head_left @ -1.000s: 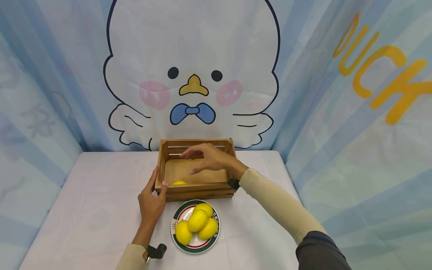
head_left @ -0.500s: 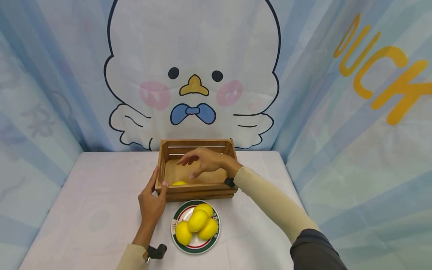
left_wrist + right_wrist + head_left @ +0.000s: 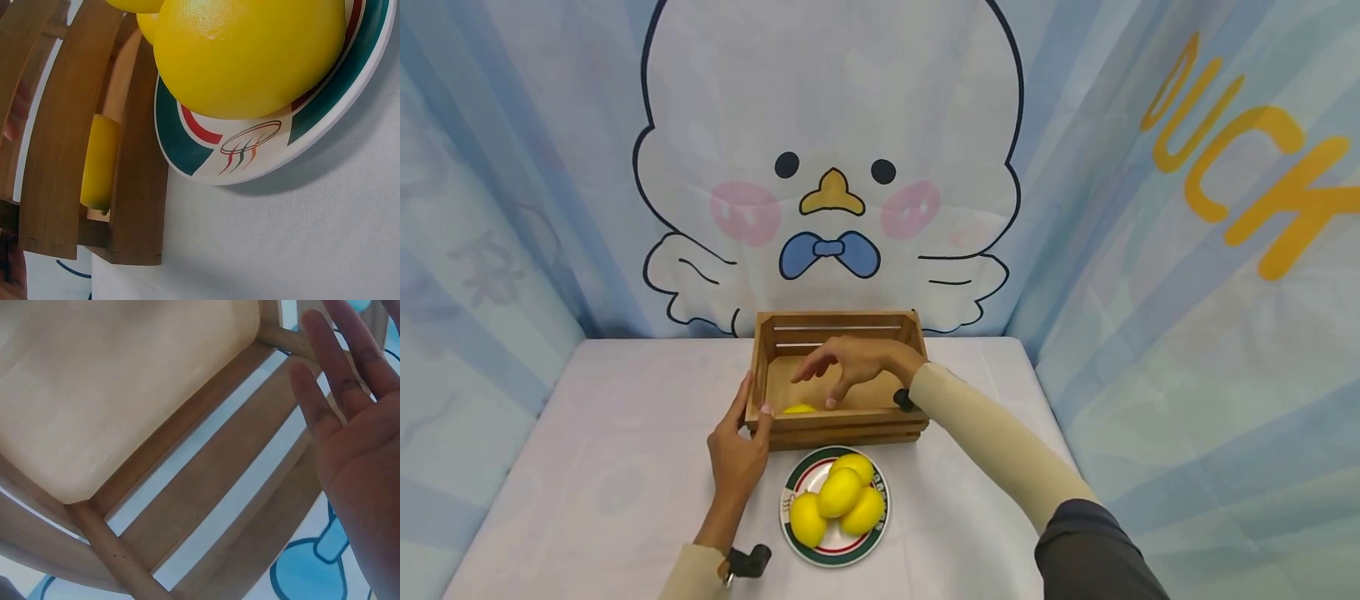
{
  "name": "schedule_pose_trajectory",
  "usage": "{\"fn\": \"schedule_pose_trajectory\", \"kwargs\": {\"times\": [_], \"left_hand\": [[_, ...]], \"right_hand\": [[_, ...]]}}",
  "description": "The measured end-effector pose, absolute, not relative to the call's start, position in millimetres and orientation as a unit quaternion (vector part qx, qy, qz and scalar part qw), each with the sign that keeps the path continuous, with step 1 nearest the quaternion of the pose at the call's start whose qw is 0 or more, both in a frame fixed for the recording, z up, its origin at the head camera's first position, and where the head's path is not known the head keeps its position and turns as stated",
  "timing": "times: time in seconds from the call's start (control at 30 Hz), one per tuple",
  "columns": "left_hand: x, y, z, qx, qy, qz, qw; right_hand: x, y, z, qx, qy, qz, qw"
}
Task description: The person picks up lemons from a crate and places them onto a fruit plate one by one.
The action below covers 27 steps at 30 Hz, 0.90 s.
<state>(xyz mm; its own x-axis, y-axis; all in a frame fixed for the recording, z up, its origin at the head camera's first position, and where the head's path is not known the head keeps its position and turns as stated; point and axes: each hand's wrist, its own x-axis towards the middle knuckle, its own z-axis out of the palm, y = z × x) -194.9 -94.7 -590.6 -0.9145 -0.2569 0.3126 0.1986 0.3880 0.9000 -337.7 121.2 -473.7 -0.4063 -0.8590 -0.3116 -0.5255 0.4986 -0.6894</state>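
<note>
A slatted wooden crate [image 3: 842, 429] stands at the back middle of the table, with one yellow lemon [image 3: 799, 408] lying in its front left corner. My left hand [image 3: 739, 446] holds the crate's front left corner, thumb on the rim. My right hand [image 3: 850, 367] hovers empty over the crate's inside, fingers relaxed and pointing down-left. In the right wrist view the open palm [image 3: 356, 462] is above the crate's bare floor [image 3: 112, 381]. A striped plate [image 3: 835, 554] in front of the crate carries several lemons [image 3: 838, 490]. The left wrist view shows a lemon on the plate [image 3: 250, 56] and the crate's lemon [image 3: 100, 159] through the slats.
A white cloth [image 3: 587, 467] covers the table. Blue printed curtains with a cartoon duck [image 3: 831, 167] close in the back and both sides. A small black clip [image 3: 748, 560] sits at my left wrist.
My right hand has drawn back toward me and sunk slightly over the crate, fingers lower. The left hand, crate and lemons have stayed put.
</note>
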Motion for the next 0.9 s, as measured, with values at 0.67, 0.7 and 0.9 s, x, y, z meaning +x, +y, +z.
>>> {"fn": "schedule_pose_trajectory", "kwargs": {"times": [0.67,0.7,0.9], "left_hand": [[-194,-94,-590,0.022,-0.807,-0.554,0.203],[-194,-94,-590,0.022,-0.806,-0.555,0.203],[-194,-95,-592,0.023,-0.805,-0.556,0.204]], "right_hand": [[-357,101,-494,-0.407,0.782,-0.209,0.423],[-357,100,-495,-0.405,0.783,-0.205,0.426],[-358,97,-504,-0.406,0.78,-0.194,0.435]]}}
